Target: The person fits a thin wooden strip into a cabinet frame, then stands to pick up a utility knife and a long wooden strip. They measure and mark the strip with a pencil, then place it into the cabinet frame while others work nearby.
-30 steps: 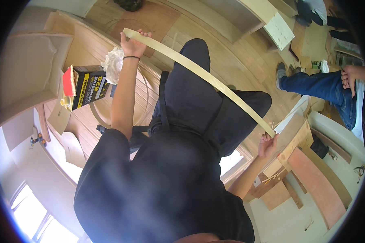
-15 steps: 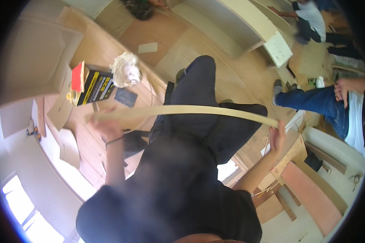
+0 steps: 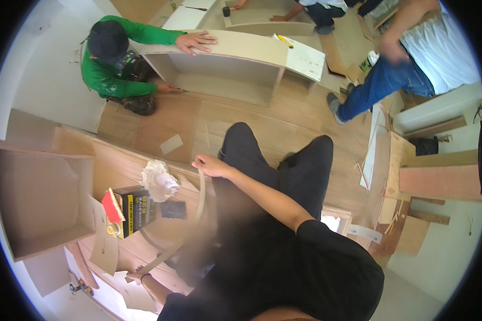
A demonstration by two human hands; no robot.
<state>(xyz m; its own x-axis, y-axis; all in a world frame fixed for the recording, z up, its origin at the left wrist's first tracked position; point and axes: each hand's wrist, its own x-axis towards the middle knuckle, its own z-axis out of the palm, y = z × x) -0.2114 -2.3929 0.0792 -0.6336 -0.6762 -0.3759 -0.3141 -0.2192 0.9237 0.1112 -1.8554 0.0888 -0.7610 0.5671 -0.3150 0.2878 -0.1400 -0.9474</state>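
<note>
A long, thin beige edging strip (image 3: 200,206) bows between my two hands, over the board surface to the left of my lap. My right hand (image 3: 211,166) pinches its far end beside my left knee. Lower down, close to the left edge of my body, my left hand (image 3: 139,275) grips the near end. Beside the strip lies a flat dark grey block (image 3: 173,210). A crumpled whitish wad (image 3: 159,181) and a black and yellow adhesive can (image 3: 135,208) stand just left of it, with a red piece (image 3: 112,205) on the can.
An open box-like cabinet (image 3: 43,198) stands at the left. Across the floor, a person in green sleeves (image 3: 110,59) rests a hand on a long cabinet (image 3: 235,45). Another person in jeans (image 3: 377,85) stands at the right. Boards (image 3: 439,182) lean near the right wall.
The strip has swung from spanning my lap sideways to running far-to-near on my left. My right hand crossed leftward; my left hand came nearer. The view shifted, showing more of the green-sleeved person.
</note>
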